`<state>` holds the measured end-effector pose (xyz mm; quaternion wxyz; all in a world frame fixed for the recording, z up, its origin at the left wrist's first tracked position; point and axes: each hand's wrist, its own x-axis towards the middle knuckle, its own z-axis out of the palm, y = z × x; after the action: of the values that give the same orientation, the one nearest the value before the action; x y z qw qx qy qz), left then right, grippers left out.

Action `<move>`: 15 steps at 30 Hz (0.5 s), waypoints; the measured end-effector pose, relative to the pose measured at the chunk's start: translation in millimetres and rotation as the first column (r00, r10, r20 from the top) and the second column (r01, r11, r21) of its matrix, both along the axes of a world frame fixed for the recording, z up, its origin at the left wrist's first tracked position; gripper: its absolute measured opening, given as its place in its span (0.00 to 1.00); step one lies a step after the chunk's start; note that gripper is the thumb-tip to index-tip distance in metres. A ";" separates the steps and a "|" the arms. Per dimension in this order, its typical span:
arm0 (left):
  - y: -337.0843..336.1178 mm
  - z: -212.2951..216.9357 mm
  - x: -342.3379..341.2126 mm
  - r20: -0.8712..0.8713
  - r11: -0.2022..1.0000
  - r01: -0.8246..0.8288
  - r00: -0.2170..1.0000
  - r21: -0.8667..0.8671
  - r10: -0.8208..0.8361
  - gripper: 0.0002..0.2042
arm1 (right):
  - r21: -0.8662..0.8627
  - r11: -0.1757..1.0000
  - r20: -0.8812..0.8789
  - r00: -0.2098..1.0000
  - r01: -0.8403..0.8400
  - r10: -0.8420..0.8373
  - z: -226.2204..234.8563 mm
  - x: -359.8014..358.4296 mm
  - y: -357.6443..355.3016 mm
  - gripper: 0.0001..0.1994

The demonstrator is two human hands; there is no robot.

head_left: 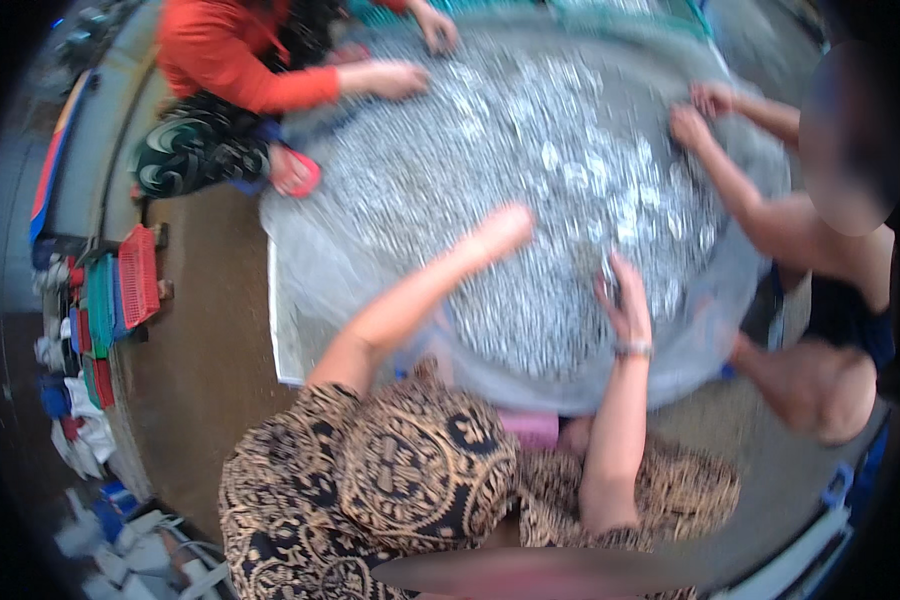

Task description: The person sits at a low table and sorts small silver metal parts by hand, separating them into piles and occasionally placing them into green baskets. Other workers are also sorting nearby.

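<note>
A wide heap of small silvery pieces (pixel 410 170), which look like little fish, lies before me, blurred by motion. It rests on a sheet of clear plastic (pixel 335 275). My left hand (pixel 505 228) is over the middle of the heap, its fingers smeared and hard to make out. Nearer to me and to the right, my right hand (pixel 627 305) is at the heap with thumb and fingers apart. Silvery pieces show beside those fingers; I cannot tell whether any is held. A band circles my right wrist.
A person in a red sleeve (pixel 305 88) reaches into the heap from the far left. Another person's forearm (pixel 725 175) comes in from the right. Red baskets (pixel 138 275) and green crates (pixel 100 300) stand on the left. Green netted trays (pixel 630 12) edge the far side.
</note>
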<state>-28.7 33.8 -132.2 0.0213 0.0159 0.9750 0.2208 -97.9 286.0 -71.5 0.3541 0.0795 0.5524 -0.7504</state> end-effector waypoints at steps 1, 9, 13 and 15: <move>7.3 -2.6 -1.2 0.045 0.996 0.072 0.997 -0.050 -0.069 0.06 | -0.135 0.991 0.073 0.997 -0.009 0.019 5.9 2.0 3.4 0.08; -1.8 61.2 -1.3 0.321 0.545 -0.400 0.916 0.737 0.239 0.10 | -0.449 0.888 0.092 0.983 -0.101 0.158 23.1 -8.0 -26.6 0.19; -2.6 100.5 19.5 0.289 -0.263 -0.244 0.946 0.934 0.149 0.12 | -0.527 0.839 0.086 0.975 -0.131 0.206 22.5 -7.2 -42.3 0.11; -3.0 105.2 23.2 0.315 -0.316 -0.246 0.929 0.916 0.192 0.11 | -0.507 0.848 0.062 0.975 -0.152 0.212 20.5 -8.2 -46.1 0.11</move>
<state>-5.5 30.7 -27.0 -0.0249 -0.1601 0.3981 0.9029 -106.1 240.0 -51.0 0.4636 -0.0243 0.3233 -0.8246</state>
